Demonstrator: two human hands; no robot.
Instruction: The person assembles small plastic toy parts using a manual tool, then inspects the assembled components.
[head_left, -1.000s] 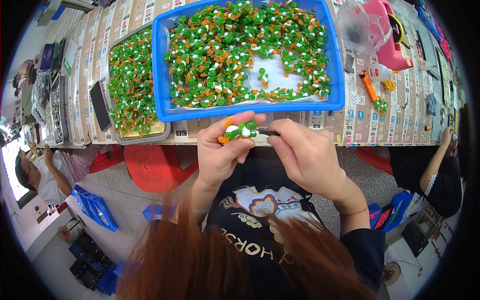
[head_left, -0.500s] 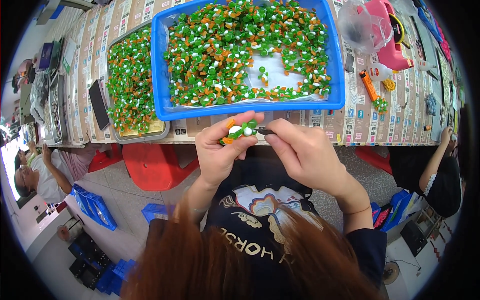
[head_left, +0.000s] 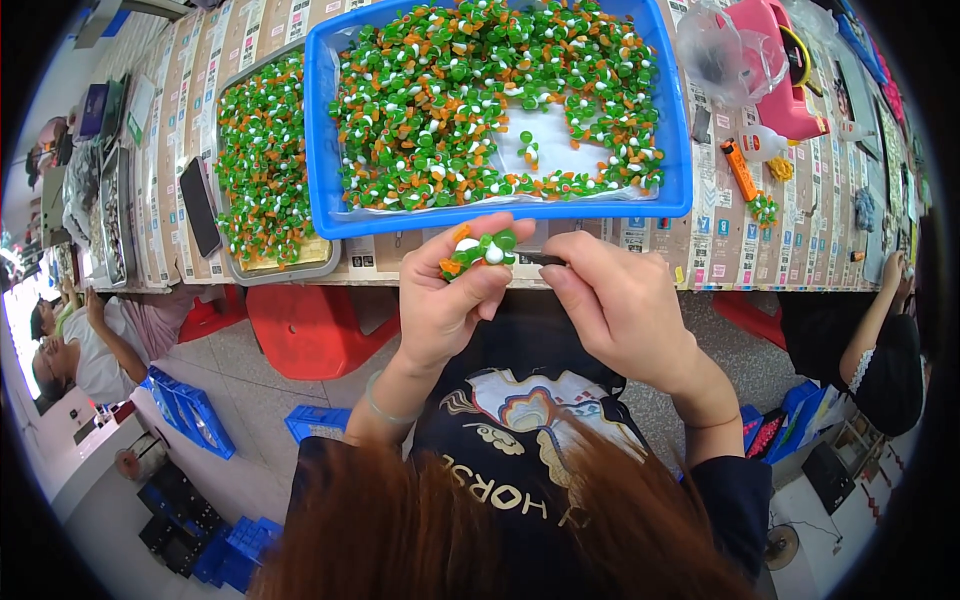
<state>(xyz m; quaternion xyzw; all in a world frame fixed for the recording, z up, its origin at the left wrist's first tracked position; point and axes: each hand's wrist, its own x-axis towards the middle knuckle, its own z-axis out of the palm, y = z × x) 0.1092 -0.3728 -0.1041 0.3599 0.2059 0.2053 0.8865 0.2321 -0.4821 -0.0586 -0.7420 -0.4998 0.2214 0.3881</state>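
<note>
Between its thumb and fingers, my left hand [head_left: 440,300] pinches a small green, white and orange figurine [head_left: 482,252]. A thin dark tool [head_left: 541,259] is gripped in my right hand [head_left: 625,305], its tip pointing left at the figurine. Whether the tip touches it I cannot tell. Just beyond my hands stands a blue tray [head_left: 500,215], lined with white sheet and heaped with similar figurines. To its left a metal tray [head_left: 285,272] holds more of them.
A dark phone [head_left: 200,207] leans at the metal tray's left. Right of the blue tray are an orange-handled tool [head_left: 738,170], a white bottle [head_left: 762,143] and a pink container [head_left: 790,100]. A red stool [head_left: 300,335] stands under the table edge. Other people sit at both sides.
The figurine has turned slightly in my left fingers. My right hand has shifted a little to the right, showing more of the dark tool.
</note>
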